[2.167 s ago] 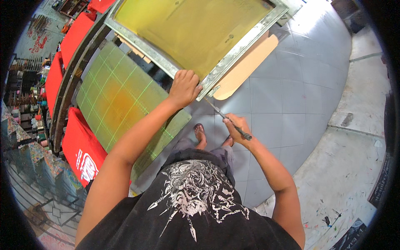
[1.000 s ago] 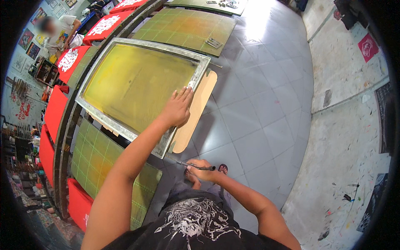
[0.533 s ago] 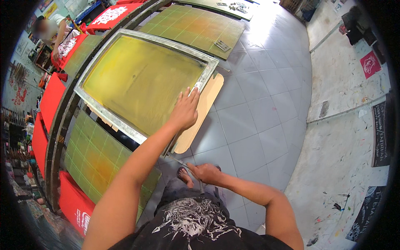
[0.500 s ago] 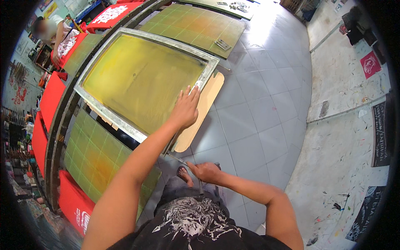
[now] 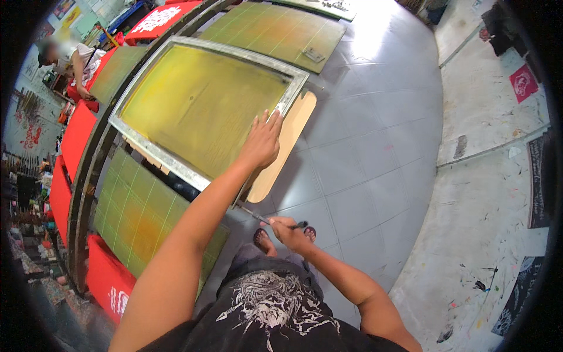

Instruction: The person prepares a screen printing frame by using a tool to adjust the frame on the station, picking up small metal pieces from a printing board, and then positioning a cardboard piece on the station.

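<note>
A screen-printing frame (image 5: 196, 182) with yellow-green mesh lies over a pale, round-cornered board (image 5: 270, 179). My left hand (image 5: 265, 141) rests flat on the frame's near right edge, fingers stretched out and holding nothing. Closer to my body, my right hand (image 5: 286, 230) is closed round a wrench (image 5: 255, 215) with a metal shaft and dark handle. The shaft points at the frame's near corner, by a metal bar under it. My forearm partly covers that corner, so whether the tip is seated on a bolt cannot be made out.
Green gridded boards (image 5: 126, 211) lie on both sides of the frame. A dark curved rail (image 5: 82, 217) runs behind them, with red cloths (image 5: 76, 141) beyond. Another person (image 5: 79, 64) works at far left. Grey tiled floor (image 5: 375, 158) and a marked white wall (image 5: 487, 193) are to the right.
The wrench handle has turned in my right hand, its dark end swinging from pointing down to pointing right. My left hand stays on the frame. The view has shifted slightly.
</note>
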Demonstrator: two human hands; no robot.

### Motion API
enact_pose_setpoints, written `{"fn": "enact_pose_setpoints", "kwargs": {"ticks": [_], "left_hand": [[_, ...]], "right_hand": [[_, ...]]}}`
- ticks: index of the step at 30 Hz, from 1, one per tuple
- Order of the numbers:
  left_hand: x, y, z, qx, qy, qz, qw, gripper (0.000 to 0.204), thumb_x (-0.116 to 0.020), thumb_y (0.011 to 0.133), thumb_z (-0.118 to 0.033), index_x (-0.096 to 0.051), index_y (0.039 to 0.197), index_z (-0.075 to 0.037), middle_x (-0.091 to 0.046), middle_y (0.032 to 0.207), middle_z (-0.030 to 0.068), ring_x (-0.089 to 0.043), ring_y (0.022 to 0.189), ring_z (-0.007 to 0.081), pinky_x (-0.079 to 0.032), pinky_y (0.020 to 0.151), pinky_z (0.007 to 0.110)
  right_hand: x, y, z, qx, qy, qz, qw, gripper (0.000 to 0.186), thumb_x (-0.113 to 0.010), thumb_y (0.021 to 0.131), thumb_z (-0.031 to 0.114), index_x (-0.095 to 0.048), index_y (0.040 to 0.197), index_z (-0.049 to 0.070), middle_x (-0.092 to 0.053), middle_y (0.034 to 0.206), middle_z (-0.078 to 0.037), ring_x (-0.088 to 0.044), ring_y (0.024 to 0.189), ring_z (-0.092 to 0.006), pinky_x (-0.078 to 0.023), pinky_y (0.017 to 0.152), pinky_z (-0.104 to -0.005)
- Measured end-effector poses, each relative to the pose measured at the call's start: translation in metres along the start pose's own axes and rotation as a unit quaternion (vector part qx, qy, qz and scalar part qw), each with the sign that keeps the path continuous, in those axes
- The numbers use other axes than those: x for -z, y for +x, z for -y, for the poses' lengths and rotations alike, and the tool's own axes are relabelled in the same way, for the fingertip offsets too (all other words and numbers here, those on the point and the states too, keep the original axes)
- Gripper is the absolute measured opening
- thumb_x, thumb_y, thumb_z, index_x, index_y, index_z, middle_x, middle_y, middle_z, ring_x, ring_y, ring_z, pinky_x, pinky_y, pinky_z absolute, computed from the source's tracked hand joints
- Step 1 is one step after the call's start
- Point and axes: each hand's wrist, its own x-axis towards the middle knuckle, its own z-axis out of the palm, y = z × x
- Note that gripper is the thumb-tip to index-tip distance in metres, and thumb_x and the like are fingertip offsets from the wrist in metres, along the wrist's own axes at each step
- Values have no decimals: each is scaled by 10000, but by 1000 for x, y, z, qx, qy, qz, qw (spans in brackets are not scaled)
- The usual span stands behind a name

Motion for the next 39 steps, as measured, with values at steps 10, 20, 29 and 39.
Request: {"fn": "enact_pose_setpoints", "kwargs": {"ticks": [10,20,29,39], "left_hand": [[-3,-3,2,-4,-29,-10,1000,571,-383,849,-111,-308,1397,28,-296,1473,207,-246,1367,418,-190,1120,541],[-10,-5,6,-13,-8,-10,1000,569,-398,865,-145,-302,1403,14,-294,1476,195,-239,1369,419,-186,1117,553],[29,-20,0,0,-64,-167,984,594,-548,849,-263,-371,1363,-25,-348,1450,174,-287,1364,348,-184,1124,513],[51,-233,-120,521,-490,-156,681,223,-592,904,-226,-528,1006,-39,-587,913,49,-557,851,149,-448,739,281]], "right_hand": [[-12,-6,10,93,-107,-44,989,260,-544,934,197,-616,1094,5,-570,626,-64,-554,559,-158,-437,502,-308],[24,6,8,307,-578,75,752,477,-590,860,278,-461,1273,77,-630,719,-126,-639,625,-316,-494,536,-399],[9,-19,61,155,-412,28,897,459,-676,806,285,-555,1208,99,-627,749,-164,-621,682,-343,-469,601,-435],[18,-16,74,63,-371,172,910,645,-679,752,155,-425,1341,84,-627,858,-152,-618,836,-350,-469,705,-442]]}}
